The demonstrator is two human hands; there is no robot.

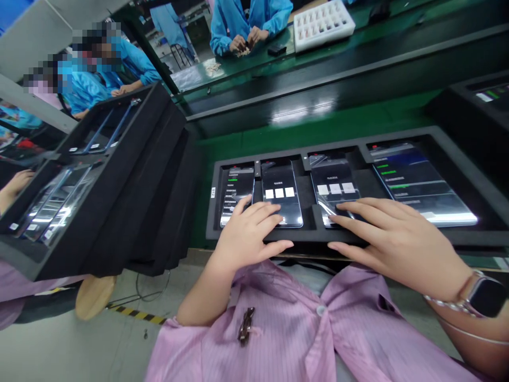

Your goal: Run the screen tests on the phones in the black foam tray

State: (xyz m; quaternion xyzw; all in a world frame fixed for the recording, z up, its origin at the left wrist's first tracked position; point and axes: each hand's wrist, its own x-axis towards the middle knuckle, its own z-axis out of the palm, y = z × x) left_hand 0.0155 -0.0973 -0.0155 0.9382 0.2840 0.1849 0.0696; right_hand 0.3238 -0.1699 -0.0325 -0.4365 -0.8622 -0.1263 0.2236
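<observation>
Head view: four smartphones (334, 185) sit side by side in separate recesses of a black foam tray (212, 212), at the near edge of a green bench mat (310, 122).

Screens: the far-left phone (237, 191) and far-right phone (421, 185) show text lists with green marks; the two middle phones show three white squares. The third phone (334, 185) has a glossy film over it. The small on-screen text is unreadable.

Left hand (248, 233): open and relaxed, fingers curved over the lower parts of the first two phones, gripping neither.

Right hand (392, 239): open and nearly flat, fingertips (342, 208) on the lower part of the third phone, not gripping it. A smartwatch (485, 294) sits on the wrist.

Nearby: a tilted stack of foam trays (131, 154) holds more phones at left. Across the bench, a co-worker's hands (242, 45) work beside a white compartment tray (322, 24).
</observation>
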